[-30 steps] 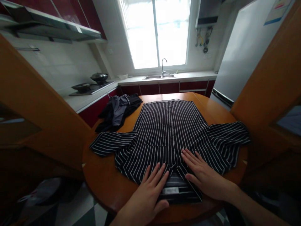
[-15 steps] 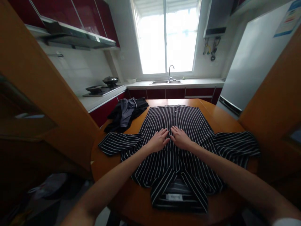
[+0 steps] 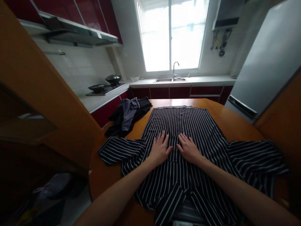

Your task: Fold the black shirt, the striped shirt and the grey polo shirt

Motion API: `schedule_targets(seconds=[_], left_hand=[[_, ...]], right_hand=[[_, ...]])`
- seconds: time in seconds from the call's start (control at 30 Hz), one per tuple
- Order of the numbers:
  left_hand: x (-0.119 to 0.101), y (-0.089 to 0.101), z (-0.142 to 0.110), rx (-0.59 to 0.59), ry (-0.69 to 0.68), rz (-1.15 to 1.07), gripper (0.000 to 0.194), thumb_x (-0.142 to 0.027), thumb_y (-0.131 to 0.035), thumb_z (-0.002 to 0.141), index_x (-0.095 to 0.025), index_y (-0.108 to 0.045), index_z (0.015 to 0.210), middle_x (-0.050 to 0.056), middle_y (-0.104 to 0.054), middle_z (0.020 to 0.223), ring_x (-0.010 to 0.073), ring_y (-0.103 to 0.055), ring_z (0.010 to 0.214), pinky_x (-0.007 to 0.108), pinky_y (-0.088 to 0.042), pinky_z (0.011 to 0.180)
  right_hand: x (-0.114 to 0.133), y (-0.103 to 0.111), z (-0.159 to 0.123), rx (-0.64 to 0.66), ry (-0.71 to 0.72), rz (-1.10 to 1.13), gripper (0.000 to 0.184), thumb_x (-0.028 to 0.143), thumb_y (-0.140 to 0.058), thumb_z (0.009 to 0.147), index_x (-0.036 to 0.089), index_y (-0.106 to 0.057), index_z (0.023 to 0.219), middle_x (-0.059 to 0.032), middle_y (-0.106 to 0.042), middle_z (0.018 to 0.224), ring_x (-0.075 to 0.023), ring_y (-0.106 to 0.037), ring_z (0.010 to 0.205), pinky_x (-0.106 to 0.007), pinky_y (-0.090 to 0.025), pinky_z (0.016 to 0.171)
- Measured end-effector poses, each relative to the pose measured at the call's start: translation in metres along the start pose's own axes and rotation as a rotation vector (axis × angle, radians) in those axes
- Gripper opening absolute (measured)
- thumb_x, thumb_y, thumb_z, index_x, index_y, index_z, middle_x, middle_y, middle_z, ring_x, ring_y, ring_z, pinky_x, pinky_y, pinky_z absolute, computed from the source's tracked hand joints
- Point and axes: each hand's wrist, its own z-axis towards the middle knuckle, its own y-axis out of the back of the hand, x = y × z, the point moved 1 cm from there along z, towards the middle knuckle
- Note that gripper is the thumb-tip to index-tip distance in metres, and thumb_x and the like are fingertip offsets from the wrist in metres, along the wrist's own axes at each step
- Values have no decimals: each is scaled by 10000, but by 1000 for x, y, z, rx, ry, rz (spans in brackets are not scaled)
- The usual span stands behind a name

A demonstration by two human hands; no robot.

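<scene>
Shirt (image 3: 176, 171) lies front up across the table (image 3: 237, 125), hem (image 3: 169, 110) near the far edge, collar (image 3: 169, 201) toward the near edge, sleeves (image 3: 123, 149) out toward the left and right edges. The left hand (image 3: 160, 151) and right hand (image 3: 189, 150) rest palm down on its middle, fingers spread, pinching nothing. Smoothing seems the step in hand; the next move calls for light, flat pressure outward. Clothes (image 3: 129, 116) lie heaped by the far-left edge.
</scene>
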Motion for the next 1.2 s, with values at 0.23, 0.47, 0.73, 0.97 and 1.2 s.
schedule_targets(seconds=[0.23,0.47,0.73,0.97,1.2], left_hand=[[-4,-15,-6,20,-107,-18,667,-530,-265,1033,-119,-294,1558,128,-251,1640,285,-162,1529,505,-152,1222],[-9,-20,-7,-8,-33,38,616,-306,-285,996,24,-312,1515,226,-268,1609,304,-192,1518,461,-164,1219],[-11,-16,-9,-24,4,17,622,-288,-311,969,51,-355,1488,241,-274,1600,323,-200,1513,459,-196,1220],[-9,-21,-12,-32,-5,-12,624,-286,-327,972,51,-347,1497,240,-241,1610,318,-146,1523,474,-194,1230],[-11,-17,-15,15,35,-81,637,-288,-373,954,22,-358,1510,210,-204,1626,331,-138,1521,500,-248,1223]], right_hand=[[2,0,-4,-21,15,-30,616,374,-277,1019,96,-281,1569,-148,-295,1615,-276,-206,1515,-546,-186,1209],[16,19,15,176,453,1,569,369,-310,1034,217,-275,1581,-65,-250,1639,-207,-146,1527,-497,-86,1242],[-17,11,111,357,517,28,615,502,-262,1047,206,-245,1585,-52,-179,1655,-213,-102,1533,-496,-47,1239],[-49,-7,201,284,385,-60,649,502,-260,1041,147,-244,1584,-95,-154,1656,-232,-116,1533,-478,-61,1236],[-76,-23,272,218,311,-93,660,516,-247,1038,141,-263,1581,-89,-173,1656,-259,-128,1532,-485,-76,1231]])
